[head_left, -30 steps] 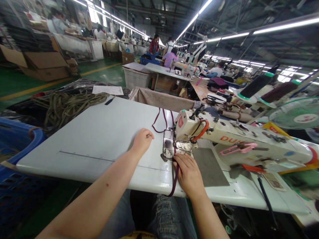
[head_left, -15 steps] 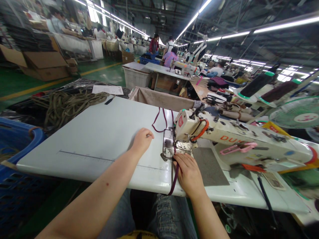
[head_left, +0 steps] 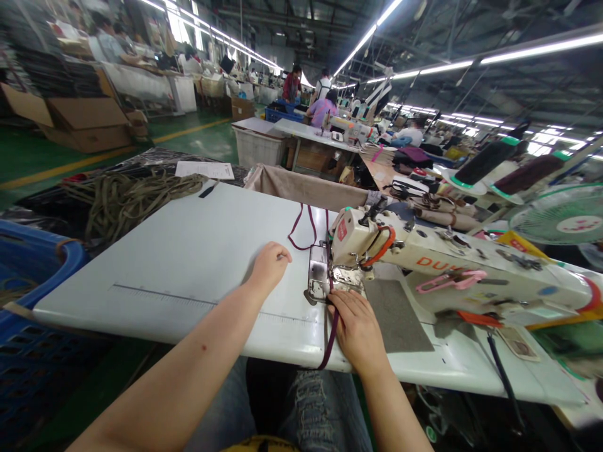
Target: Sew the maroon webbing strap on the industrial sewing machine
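Observation:
A narrow maroon strap (head_left: 331,342) runs from the table's front edge up under the presser foot of a white sewing machine (head_left: 358,235). Behind the needle area its far part lies in a loop on the table. My right hand (head_left: 355,323) holds the strap just in front of the metal needle plate (head_left: 319,273), fingertips together and pressing down on it. To the left of the plate, my left hand (head_left: 269,267) rests on the tabletop with its fingers curled closed. A small dark bit shows at those fingertips, too small to name.
Left of the white table (head_left: 188,251) stands a blue plastic basket (head_left: 70,257). Olive straps (head_left: 136,201) lie heaped beyond the far left edge, near a paper sheet (head_left: 204,169). Thread cones (head_left: 487,160) and a green fan (head_left: 560,213) are at right. Other people work farther back.

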A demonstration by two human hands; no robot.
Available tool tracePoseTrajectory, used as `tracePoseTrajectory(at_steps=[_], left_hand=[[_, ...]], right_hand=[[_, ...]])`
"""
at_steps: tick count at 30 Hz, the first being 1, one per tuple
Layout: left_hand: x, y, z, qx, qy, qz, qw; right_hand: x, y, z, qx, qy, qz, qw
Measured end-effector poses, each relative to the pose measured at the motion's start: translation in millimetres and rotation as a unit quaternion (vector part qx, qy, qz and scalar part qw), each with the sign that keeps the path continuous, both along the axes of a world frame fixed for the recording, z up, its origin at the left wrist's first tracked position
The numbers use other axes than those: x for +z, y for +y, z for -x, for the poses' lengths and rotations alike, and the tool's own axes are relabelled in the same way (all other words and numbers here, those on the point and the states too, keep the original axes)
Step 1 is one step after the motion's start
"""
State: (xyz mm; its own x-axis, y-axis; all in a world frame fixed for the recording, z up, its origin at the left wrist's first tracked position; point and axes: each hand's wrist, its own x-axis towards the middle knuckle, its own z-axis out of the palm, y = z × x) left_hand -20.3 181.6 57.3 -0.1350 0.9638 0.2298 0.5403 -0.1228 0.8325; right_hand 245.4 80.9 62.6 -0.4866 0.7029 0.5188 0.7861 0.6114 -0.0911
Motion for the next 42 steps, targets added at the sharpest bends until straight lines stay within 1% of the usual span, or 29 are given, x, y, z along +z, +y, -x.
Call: tracePoseTrajectory(at_steps=[13,21,42], left_hand=[[1.1,0.3,0.3,-0.004,0.0,0.0,1.0],[2.3,-0.5,0.8,-0.002,0.001,0.004,1.0],[1.9,-0.6,-0.6,0.0,0.001,0.005,1.0]], right_hand=[[-3.1,0.5,-1.3,-0.003,-0.004,0.001,1.0],[1.0,0.2,-0.7,0.007,0.0,-0.014,1.0],[-1.1,0.3,-0.5,0.001,0.0,-0.007,1.0]])
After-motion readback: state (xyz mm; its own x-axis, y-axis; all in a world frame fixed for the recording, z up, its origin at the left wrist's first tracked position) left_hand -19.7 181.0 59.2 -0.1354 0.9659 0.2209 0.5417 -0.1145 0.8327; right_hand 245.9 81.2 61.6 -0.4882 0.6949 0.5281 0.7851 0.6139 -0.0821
